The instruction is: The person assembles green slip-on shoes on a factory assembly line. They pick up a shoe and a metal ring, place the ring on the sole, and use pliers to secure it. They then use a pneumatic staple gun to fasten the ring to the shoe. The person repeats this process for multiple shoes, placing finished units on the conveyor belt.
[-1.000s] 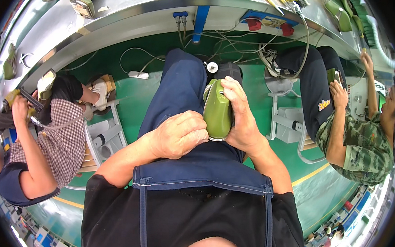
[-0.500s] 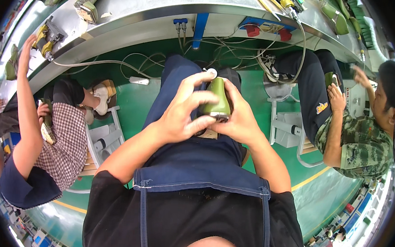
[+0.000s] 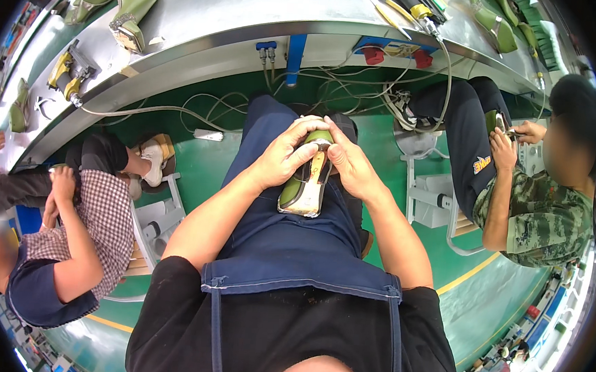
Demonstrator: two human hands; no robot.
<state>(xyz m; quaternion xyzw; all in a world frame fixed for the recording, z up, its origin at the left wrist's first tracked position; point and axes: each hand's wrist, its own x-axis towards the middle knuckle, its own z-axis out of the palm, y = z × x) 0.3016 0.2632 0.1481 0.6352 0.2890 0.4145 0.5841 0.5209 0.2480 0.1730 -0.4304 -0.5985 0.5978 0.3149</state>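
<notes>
Over my lap I hold a green shoe upper on a last point(image 3: 302, 194), its pale underside facing up and its wider end toward me. My left hand point(image 3: 287, 155) is closed around its far left side, the thumb lying along the edge. From the right, my right hand point(image 3: 351, 165) grips the far end, its thumb pressed near the dark rim. The fingers of both hands meet over that far end and hide part of it. A navy apron point(image 3: 294, 254) covers my lap beneath the shoe.
The metal workbench point(image 3: 254, 9) curves across the far side, bearing green shoes point(image 3: 137, 6), a yellow air tool point(image 3: 62, 75) and yellow-handled pliers point(image 3: 395, 18). Hoses and cables point(image 3: 214, 106) hang below. A co-worker in checks point(image 3: 99, 204) sits left, one in camouflage point(image 3: 548, 218) right, handling a shoe.
The shoe has turned over, so its pale underside now faces up. My hands have closed in around its far end. The left co-worker's raised arm has come down.
</notes>
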